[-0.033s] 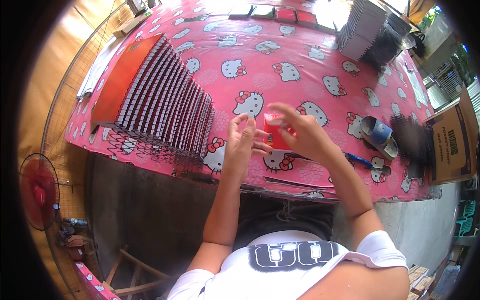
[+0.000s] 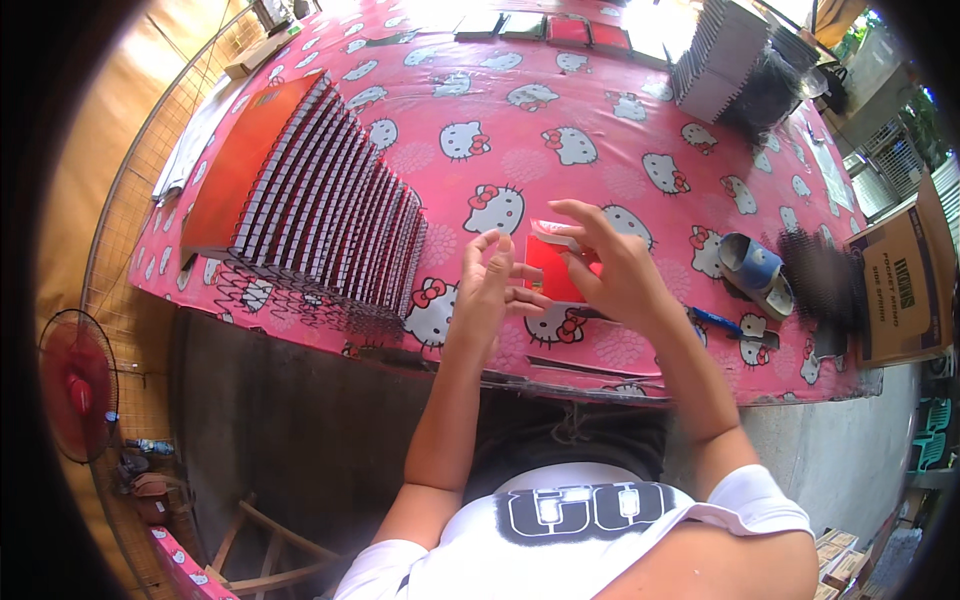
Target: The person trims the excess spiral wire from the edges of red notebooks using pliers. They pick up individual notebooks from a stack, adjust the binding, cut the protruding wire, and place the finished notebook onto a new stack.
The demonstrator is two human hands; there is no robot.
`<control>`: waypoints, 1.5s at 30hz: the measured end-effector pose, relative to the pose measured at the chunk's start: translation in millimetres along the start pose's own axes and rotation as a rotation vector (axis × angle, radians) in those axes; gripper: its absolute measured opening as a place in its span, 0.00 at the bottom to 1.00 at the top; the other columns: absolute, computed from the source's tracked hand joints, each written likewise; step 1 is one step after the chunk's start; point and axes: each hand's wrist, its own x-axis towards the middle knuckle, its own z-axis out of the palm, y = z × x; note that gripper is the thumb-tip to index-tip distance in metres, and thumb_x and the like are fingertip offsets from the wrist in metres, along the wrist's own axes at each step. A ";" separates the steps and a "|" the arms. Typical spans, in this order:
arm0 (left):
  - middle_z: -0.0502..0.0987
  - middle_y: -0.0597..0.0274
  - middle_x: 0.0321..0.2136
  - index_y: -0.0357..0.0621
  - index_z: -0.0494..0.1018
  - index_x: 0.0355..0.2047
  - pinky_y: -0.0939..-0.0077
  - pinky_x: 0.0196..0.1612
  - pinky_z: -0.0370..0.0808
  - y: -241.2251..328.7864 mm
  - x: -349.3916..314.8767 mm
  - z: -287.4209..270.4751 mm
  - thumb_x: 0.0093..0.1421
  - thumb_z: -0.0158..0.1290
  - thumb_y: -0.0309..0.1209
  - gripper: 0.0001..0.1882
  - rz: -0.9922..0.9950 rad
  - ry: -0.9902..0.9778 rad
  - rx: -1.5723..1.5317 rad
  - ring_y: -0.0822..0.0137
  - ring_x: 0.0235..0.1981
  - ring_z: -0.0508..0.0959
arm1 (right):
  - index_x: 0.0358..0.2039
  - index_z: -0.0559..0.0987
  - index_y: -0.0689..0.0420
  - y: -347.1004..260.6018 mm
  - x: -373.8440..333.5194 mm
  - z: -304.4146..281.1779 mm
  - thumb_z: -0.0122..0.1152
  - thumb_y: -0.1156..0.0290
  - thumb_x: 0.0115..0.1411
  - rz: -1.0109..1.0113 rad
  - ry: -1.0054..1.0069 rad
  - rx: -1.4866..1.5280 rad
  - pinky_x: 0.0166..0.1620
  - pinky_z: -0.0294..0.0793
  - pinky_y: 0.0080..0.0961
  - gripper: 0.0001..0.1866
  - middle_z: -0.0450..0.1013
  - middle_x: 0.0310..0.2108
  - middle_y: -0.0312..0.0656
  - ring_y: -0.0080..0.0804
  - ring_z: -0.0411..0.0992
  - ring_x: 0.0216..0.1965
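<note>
A small red notebook [image 2: 556, 280] lies on the pink table near its front edge, between my hands. Its upper end is lifted and shows a pale, curved edge, perhaps pages. My right hand [image 2: 612, 262] bends over it from the right, thumb and fingers around that raised part; the fingers partly hide it. My left hand [image 2: 492, 285] is at the notebook's left side with fingers spread, the lower fingertips at its edge. To the left stands a tall stack of red spiral notebooks [image 2: 330, 190], wire bindings facing the table's front.
Right of my hands lie a blue pen [image 2: 716, 321] and a blue-and-white slipper-shaped thing [image 2: 757, 272]. Beyond them are dark wire coils [image 2: 822, 280] and a cardboard box [image 2: 905, 285]. Another notebook stack [image 2: 712, 70] stands at the far right; several small notebooks [image 2: 568, 31] line the far edge.
My right hand has shifted slightly, and more of the notebook's red surface and raised pale edge shows. My left hand stays almost in place.
</note>
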 end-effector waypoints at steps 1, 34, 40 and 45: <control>0.76 0.50 0.38 0.40 0.57 0.58 0.75 0.33 0.77 0.6 2.5 5.2 0.65 0.49 0.35 0.24 -0.092 -0.006 -0.009 0.65 0.28 0.80 | 0.53 0.71 0.56 -2.1 -4.6 -0.7 0.57 0.80 0.56 0.071 0.095 0.069 0.42 0.78 0.34 0.22 0.76 0.46 0.45 0.42 0.79 0.38; 0.80 0.76 0.28 0.53 0.83 0.30 0.64 0.47 0.59 -26.0 22.7 57.3 0.51 0.64 0.36 0.07 0.830 -0.048 1.088 0.71 0.35 0.71 | 0.34 0.82 0.57 249.6 -118.6 -244.3 0.66 0.64 0.50 0.656 0.307 -0.732 0.43 0.75 0.36 0.12 0.78 0.33 0.52 0.44 0.77 0.38; 0.81 0.73 0.32 0.52 0.83 0.33 0.63 0.49 0.59 -24.7 17.1 54.3 0.52 0.64 0.36 0.09 0.852 -0.031 1.085 0.70 0.39 0.72 | 0.38 0.81 0.58 131.8 -75.7 -182.5 0.55 0.82 0.53 0.103 0.539 -0.563 0.36 0.77 0.32 0.12 0.77 0.33 0.49 0.41 0.77 0.31; 0.81 0.72 0.32 0.52 0.83 0.34 0.65 0.49 0.59 -26.9 18.4 56.1 0.51 0.65 0.35 0.09 0.880 -0.047 1.040 0.70 0.38 0.71 | 0.36 0.83 0.58 41.0 -67.2 -78.8 0.67 0.80 0.49 -0.057 0.336 0.005 0.31 0.74 0.26 0.12 0.75 0.32 0.40 0.32 0.75 0.29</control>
